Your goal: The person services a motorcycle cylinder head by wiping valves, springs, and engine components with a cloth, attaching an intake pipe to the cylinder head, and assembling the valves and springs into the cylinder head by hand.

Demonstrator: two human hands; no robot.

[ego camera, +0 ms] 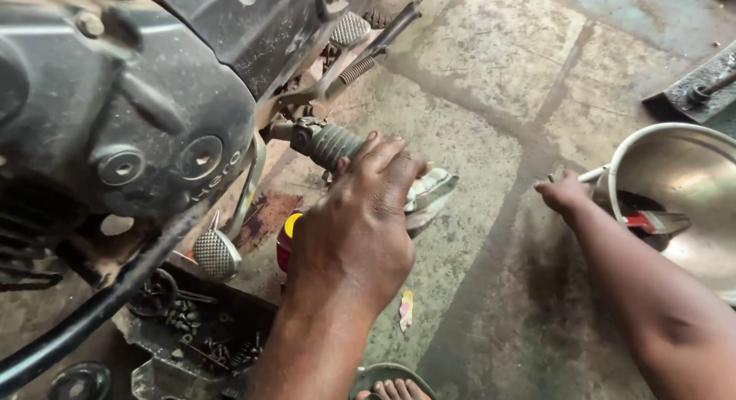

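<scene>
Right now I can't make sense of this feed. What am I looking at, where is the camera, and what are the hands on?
This is one view from a camera worn on the person's head, looking down at a concrete floor. Upper left is the dark engine casing of a motorcycle. The left hand is at a ribbed rubber footrest sticking out from the bike, over a whitish rag; whether it grips anything is unclear. A red and yellow container peeks out beside it. The right hand reaches to the rim of a metal bowl holding a red-handled tool. At lower left, a dark tray holds small parts.
</scene>
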